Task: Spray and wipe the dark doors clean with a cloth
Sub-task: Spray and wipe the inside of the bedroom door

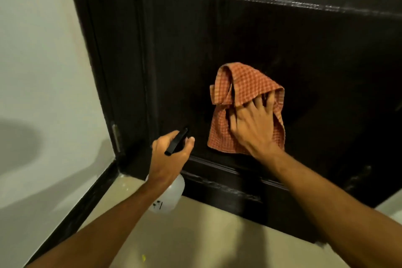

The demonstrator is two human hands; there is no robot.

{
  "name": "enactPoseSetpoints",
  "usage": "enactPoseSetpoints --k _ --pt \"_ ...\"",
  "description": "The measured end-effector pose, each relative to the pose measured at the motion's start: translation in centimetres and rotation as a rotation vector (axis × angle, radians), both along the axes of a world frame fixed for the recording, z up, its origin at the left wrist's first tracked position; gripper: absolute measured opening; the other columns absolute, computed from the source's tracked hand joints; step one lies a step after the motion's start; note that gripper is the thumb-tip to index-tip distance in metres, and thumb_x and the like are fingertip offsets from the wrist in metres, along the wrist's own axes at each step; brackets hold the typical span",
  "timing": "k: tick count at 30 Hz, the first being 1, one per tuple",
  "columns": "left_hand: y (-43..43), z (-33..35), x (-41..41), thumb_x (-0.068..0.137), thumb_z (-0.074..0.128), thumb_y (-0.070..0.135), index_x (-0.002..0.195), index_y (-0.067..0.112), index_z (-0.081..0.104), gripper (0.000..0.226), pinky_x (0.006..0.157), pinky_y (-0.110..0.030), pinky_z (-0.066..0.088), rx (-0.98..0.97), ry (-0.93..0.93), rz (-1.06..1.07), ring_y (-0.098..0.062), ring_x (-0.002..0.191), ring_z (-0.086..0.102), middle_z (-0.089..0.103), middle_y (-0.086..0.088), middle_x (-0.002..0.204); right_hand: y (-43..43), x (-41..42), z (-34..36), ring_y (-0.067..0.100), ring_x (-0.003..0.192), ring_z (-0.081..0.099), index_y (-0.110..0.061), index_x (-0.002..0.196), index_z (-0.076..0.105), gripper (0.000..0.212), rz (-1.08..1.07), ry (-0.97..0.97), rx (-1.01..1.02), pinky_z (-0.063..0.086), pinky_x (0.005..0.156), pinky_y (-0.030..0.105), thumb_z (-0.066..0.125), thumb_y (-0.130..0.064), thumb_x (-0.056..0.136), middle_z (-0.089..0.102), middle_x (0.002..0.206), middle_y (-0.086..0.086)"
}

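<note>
Pale wall (43, 72) at left, dark skirting (87, 198) along its foot, beige floor (217, 235), metal hinge (116, 137).

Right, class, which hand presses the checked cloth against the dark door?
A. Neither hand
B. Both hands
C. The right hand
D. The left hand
C: the right hand lies spread on the checked cloth against the dark door, while the left hand grips the spray bottle.
</note>
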State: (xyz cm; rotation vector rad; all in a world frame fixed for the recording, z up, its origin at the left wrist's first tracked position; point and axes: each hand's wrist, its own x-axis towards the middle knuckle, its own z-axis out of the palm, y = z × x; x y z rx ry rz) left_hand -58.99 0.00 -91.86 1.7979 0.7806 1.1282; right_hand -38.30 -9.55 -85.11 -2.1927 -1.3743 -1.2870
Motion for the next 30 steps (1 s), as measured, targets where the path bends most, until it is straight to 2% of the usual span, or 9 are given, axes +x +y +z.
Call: enactPoseSetpoints --k 3,6,12,15,18,21,24,26,30 --pt "0.9 -1.0 -0.8 0.094 0.076 0.028 0.072 0.020 0.065 0.026 0.057 -0.040 0.055 -0.019 0.008 0.031 -0.019 0.063 0.066 0.066 0.001 0.064 0.6 -0.8 -4.4 0.035 0.128 0.038 -0.010 0.123 0.067 0.046 0.114 -0.077 -0.297 -0.014 0.123 0.048 0.045 -0.028 0.086 0.063 0.130 0.015" --pt "1.4 -1.7 -1.7 0.093 0.077 0.018 0.075 0.011 0.067 0.022 0.049 -0.031 0.052 -0.019 -0.028 0.030 -0.010 0.053 0.061 0.064 -0.003 0.061 0.3 -0.8 -7.4 0.030 0.132 0.047 -0.012 0.123 0.071 0.054 0.181 -0.205 -0.705 -0.014 0.124 0.047 0.042 -0.027 0.080 0.063 0.137 0.010" --pt "3.1 -3.9 -3.4 0.095 0.074 0.017 0.076 0.011 0.067 0.022 0.060 -0.027 0.056 -0.042 -0.038 0.084 -0.013 0.063 0.066 0.066 0.000 0.065 6.0 -2.6 -2.7 0.033 0.141 0.032 -0.006 0.118 0.069 0.043 0.189 -0.213 -0.442 -0.005 0.125 0.052 0.071 -0.022 0.078 0.049 0.150 0.016" --pt "3.3 -4.4 -4.4 0.096 0.074 0.016 0.075 0.016 0.065 0.023 0.058 -0.020 0.052 -0.113 -0.034 0.088 -0.007 0.061 0.063 0.064 0.006 0.063 6.5 -3.8 -6.9 0.032 0.149 0.022 -0.006 0.137 0.058 0.058 0.272 -0.227 -0.591 -0.008 0.125 0.051 0.058 -0.019 0.081 0.031 0.161 0.013" --pt "4.0 -4.6 -5.5 0.097 0.072 0.016 0.080 0.017 0.068 0.018 0.060 -0.017 0.052 -0.175 -0.039 0.080 -0.004 0.062 0.064 0.066 0.006 0.067 7.4 -4.4 -8.0 0.032 0.136 0.049 -0.008 0.127 0.069 0.057 0.322 -0.357 -0.809 -0.013 0.124 0.043 0.044 -0.021 0.077 0.054 0.146 0.014" --pt "5.1 -5.1 -6.8 0.098 0.072 0.019 0.090 0.019 0.071 0.008 0.072 -0.015 0.054 -0.254 -0.080 0.122 -0.004 0.080 0.069 0.070 0.005 0.083 11.2 -5.4 -4.4 0.037 0.130 0.049 -0.004 0.117 0.072 0.054 0.259 -0.347 -0.687 -0.010 0.123 0.044 0.039 -0.022 0.079 0.062 0.135 0.019" --pt "6.6 -6.3 -8.0 0.095 0.076 0.023 0.105 0.018 0.072 0.011 0.080 -0.018 0.057 -0.362 -0.110 0.182 -0.008 0.095 0.070 0.072 0.003 0.101 14.5 -7.1 -3.7 0.037 0.144 0.036 -0.002 0.131 0.061 0.049 0.249 -0.292 -0.495 -0.009 0.123 0.048 0.054 -0.018 0.086 0.044 0.153 0.020" --pt "7.9 -7.0 -8.8 0.094 0.077 0.025 0.109 0.013 0.074 0.020 0.079 -0.018 0.058 -0.358 -0.103 0.192 -0.011 0.098 0.072 0.075 -0.002 0.102 14.9 -7.8 -7.2 0.034 0.152 0.019 -0.003 0.147 0.048 0.059 0.301 -0.362 -0.629 -0.012 0.124 0.049 0.049 -0.021 0.091 0.024 0.163 0.018" --pt "10.0 -7.7 -10.7 0.095 0.075 0.016 0.099 0.013 0.073 0.005 0.068 -0.013 0.055 -0.265 -0.104 0.214 0.001 0.080 0.071 0.073 0.004 0.083 15.4 -8.2 -10.7 0.031 0.145 0.033 -0.004 0.135 0.063 0.056 0.367 -0.426 -0.915 -0.010 0.125 0.043 0.066 -0.026 0.084 0.047 0.152 0.016"
